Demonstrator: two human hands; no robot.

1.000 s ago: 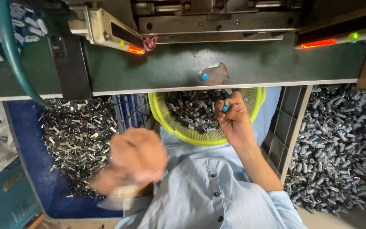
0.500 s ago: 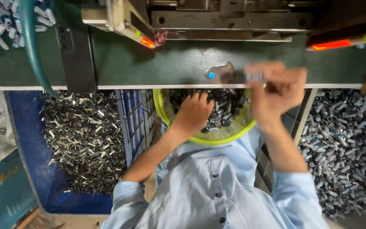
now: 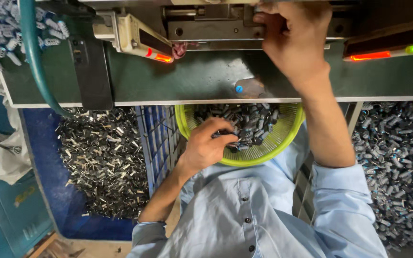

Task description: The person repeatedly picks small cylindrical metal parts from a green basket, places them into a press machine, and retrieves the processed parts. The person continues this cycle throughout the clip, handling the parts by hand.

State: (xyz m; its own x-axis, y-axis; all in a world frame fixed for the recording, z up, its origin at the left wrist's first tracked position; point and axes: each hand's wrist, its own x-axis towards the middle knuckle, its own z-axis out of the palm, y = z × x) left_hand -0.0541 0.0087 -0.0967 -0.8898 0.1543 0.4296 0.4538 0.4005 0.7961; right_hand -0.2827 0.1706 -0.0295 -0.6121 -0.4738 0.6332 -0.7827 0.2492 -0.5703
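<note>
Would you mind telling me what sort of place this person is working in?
Most likely a small factory workstation. The right hand reaches into a metal machine with lit indicator lights on a green bench, the left hand picks from a green basket of small parts, and loose metal pieces are heaped below.

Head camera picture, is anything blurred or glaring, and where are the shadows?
Head view: mostly sharp, with the left hand in the green basket only slightly soft; red indicator lights bloom a little; shadow lies under the green bench edge; straight edges bow, wide-angle distortion.
</note>
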